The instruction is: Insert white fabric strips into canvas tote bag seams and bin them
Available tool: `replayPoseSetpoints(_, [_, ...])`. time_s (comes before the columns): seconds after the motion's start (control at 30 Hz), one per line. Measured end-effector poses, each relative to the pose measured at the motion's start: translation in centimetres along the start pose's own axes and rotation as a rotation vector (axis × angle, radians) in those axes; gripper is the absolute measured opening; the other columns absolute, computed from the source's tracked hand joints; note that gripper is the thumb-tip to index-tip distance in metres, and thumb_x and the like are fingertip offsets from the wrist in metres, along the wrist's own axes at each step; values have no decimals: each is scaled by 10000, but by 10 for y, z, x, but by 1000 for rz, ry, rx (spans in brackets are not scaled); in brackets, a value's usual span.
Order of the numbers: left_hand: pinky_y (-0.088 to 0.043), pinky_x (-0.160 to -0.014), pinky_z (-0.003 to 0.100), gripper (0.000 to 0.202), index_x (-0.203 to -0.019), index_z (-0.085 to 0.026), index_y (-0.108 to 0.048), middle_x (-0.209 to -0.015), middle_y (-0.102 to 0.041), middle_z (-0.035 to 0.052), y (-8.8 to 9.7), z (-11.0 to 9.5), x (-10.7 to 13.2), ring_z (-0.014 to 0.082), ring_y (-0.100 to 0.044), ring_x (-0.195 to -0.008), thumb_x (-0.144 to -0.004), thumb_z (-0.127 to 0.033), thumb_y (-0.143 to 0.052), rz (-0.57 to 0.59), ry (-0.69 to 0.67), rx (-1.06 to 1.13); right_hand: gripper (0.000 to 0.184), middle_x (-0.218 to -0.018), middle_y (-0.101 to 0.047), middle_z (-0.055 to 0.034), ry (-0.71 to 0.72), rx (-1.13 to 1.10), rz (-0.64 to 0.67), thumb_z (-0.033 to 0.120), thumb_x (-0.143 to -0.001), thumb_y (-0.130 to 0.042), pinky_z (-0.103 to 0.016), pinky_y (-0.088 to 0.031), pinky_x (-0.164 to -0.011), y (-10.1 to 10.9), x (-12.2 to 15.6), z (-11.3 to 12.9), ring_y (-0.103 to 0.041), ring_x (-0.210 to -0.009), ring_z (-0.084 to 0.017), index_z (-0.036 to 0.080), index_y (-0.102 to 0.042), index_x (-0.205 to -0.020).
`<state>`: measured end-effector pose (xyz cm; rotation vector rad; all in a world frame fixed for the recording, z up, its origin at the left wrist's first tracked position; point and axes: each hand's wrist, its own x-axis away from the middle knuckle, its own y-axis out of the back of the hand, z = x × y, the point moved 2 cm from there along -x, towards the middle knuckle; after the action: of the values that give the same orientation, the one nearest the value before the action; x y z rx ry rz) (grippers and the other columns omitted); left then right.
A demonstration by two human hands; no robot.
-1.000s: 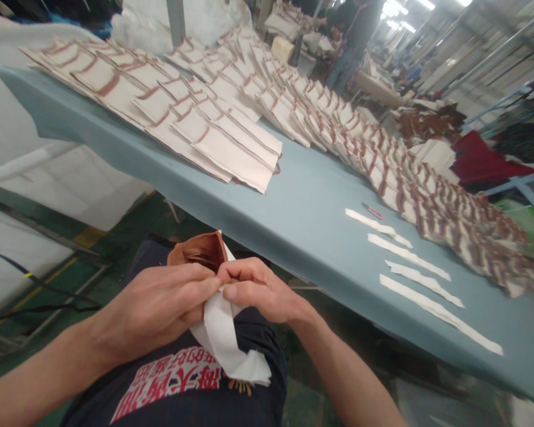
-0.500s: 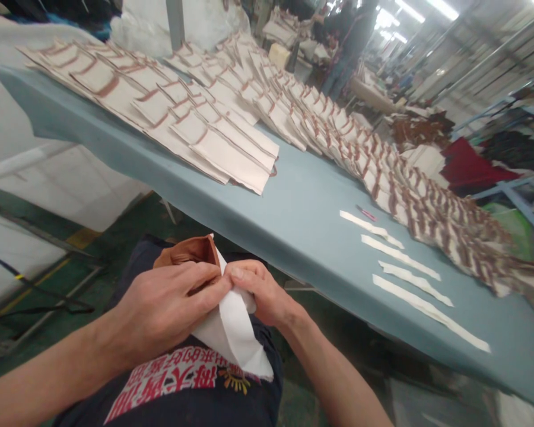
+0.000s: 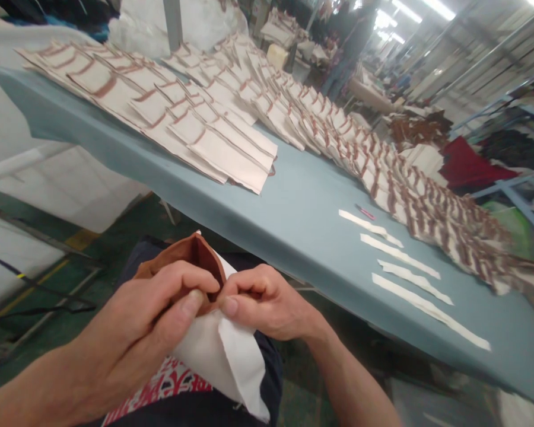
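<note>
Blue table, stacked fabric pieces, white strips

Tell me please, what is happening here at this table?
A person holds a brown piece with white cloth over the lap, below the table's edge. The left hand and right hand pinch it together where brown meets white. On the blue table lie long overlapping rows of cream pieces with brown trim, four white strips side by side, and a small pen beside them.
</note>
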<state>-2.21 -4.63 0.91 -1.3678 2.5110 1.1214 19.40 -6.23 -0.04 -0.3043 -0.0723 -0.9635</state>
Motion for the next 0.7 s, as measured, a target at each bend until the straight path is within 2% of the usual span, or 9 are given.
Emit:
replayPoseSetpoints(0.13, [-468,-563,167,359,-811,-257,-674,-708,-717,-78,2,-2,-11,104,-659,-612,-1141,-281,-534,74,80,78,457,-633,-476,82,50,96,-16,511,-940,-912,-234,-281,-514,-1,1,3,-351,-566,-71,190,-636,-769])
replayPoseSetpoints(0.2, [-442,-536,173,426,-749,-246,-632,-676,-676,-77,1,-1,-12,96,-601,-567,-1158,-300,-525,121,71,106,464,-617,-454,87,77,125,-23,507,-938,-904,-235,-255,-501,-3,1,3,-331,-552,-66,194,-616,-753])
replayPoseSetpoints(0.27, [-408,-517,187,441,-742,-241,-606,-650,-639,-86,-2,3,-9,90,-550,-533,-1172,-294,-528,151,35,121,471,-602,-441,89,116,143,-36,511,-936,-894,-237,-239,-496,-7,0,1,-319,-540,-64,197,-603,-738])
replayPoseSetpoints(0.33, [-391,-529,213,428,-775,-238,-607,-654,-631,-88,-7,11,-3,95,-542,-538,-1192,-296,-528,129,-17,118,477,-584,-424,91,152,140,-70,523,-943,-872,-240,-237,-496,-11,-2,-3,-313,-535,-68,203,-594,-725])
replayPoseSetpoints(0.43, [-387,-570,251,416,-825,-234,-609,-702,-655,-73,-16,27,3,110,-551,-573,-1217,-329,-511,74,-80,79,512,-578,-397,91,168,100,-171,573,-941,-844,-247,-235,-497,-17,-8,-14,-292,-533,-74,214,-570,-699])
replayPoseSetpoints(0.53, [-411,-596,257,439,-825,-230,-609,-707,-652,-63,-22,40,4,121,-572,-598,-1226,-356,-483,58,-73,67,573,-612,-424,78,156,28,-265,666,-920,-828,-249,-263,-512,-19,-14,-23,-302,-553,-83,225,-544,-691])
replayPoseSetpoints(0.6, [-419,-588,252,429,-831,-228,-616,-706,-657,-60,-22,44,3,121,-572,-589,-1220,-341,-474,63,-58,91,588,-630,-439,73,131,15,-261,706,-919,-819,-250,-282,-526,-16,-15,-23,-320,-570,-92,227,-551,-709])
replayPoseSetpoints(0.7, [-414,-577,245,378,-834,-234,-615,-703,-659,-62,-19,44,7,117,-561,-570,-1190,-277,-496,78,-86,120,550,-641,-455,68,90,147,-155,679,-975,-787,-258,-285,-540,-8,-9,-13,-350,-582,-103,220,-596,-742])
